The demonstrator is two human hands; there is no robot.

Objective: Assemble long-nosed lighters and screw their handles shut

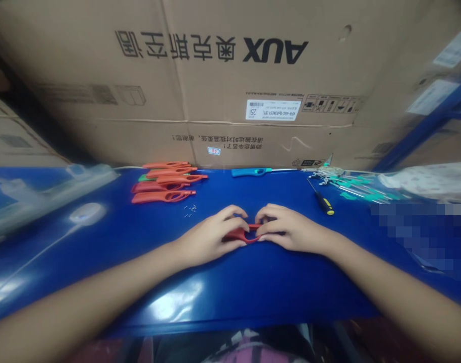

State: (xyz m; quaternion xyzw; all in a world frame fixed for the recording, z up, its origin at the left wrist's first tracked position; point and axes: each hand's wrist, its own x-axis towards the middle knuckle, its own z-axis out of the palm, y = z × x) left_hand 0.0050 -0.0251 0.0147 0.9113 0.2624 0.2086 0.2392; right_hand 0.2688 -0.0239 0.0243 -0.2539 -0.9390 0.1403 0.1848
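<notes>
Here I'm pinching the red handle with my left hand, my right hand pinching its looped end

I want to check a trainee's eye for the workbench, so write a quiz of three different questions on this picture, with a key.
1. Multiple choice: what do the left hand and right hand hold between them?
A) a green cap
B) a red handle piece
C) a roll of tape

2. True or false: the black-and-yellow screwdriver lies on the blue table, held by neither hand.

3. Fill in the blank: the group of orange and red handles lies toward the far edge, on the person's ____ side.

Key: 1. B; 2. True; 3. left.
</notes>
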